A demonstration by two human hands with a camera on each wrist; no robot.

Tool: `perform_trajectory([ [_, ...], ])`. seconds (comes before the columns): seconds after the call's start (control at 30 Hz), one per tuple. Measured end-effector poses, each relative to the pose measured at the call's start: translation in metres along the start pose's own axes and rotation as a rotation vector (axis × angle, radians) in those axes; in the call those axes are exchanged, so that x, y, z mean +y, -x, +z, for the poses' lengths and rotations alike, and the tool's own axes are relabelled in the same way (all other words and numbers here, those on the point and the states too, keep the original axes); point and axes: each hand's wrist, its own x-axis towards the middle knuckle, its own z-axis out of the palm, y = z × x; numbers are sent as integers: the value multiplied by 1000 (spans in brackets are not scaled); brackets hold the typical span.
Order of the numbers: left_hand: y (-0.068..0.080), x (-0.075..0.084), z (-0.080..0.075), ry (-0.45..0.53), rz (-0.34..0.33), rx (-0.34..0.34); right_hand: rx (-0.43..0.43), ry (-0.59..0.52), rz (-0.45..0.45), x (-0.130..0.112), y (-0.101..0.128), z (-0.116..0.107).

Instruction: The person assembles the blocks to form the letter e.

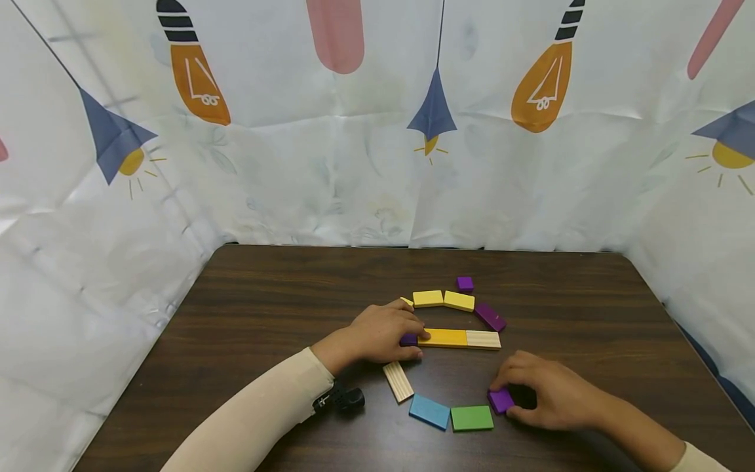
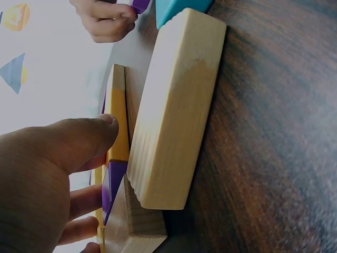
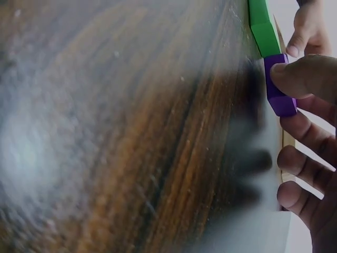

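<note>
The right hand [image 1: 551,393] pinches a small purple block [image 1: 501,399] between thumb and fingers, its grip closed on it; the block lies flat on the counter [image 1: 265,308], just beside a green block [image 1: 472,417] at the near side of a ring of wooden pieces. In the right wrist view that purple block [image 3: 276,87] is a short, flat, glossy slab with bevelled edges, the thumb pressed on one face and the green block [image 3: 260,26] touching its end.

The left hand [image 1: 383,333] holds a second, darker purple block [image 1: 408,339] at the left end of a straight bar across the middle of the ring, fingers curled about it. The bar continues with an orange-yellow block [image 1: 444,337] and a plain wood block [image 1: 483,339]. From the left wrist, the thumb [image 2: 84,139] rests against the orange-yellow block [image 2: 118,121].

Round the ring lie a ribbed plain wood block [image 1: 398,381], a blue block [image 1: 430,411], two yellow blocks [image 1: 443,299], a slanted purple block [image 1: 490,316] and a small purple cube [image 1: 464,283] at the far side.

The counter is dark brown wood-grain with rounded far corners. White sheeting [image 1: 354,183] printed with orange bulbs, blue lamp shades and pink shapes encloses it on three sides. A cream sleeve [image 1: 259,419] covers the left forearm, with a small black camera [image 1: 345,398] at the wrist.
</note>
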Motion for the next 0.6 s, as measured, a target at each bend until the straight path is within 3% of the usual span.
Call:
perform_trajectory([
  [0.6, 0, 0, 0, 0, 1, 5, -22, -59, -36, -5, 2, 4],
])
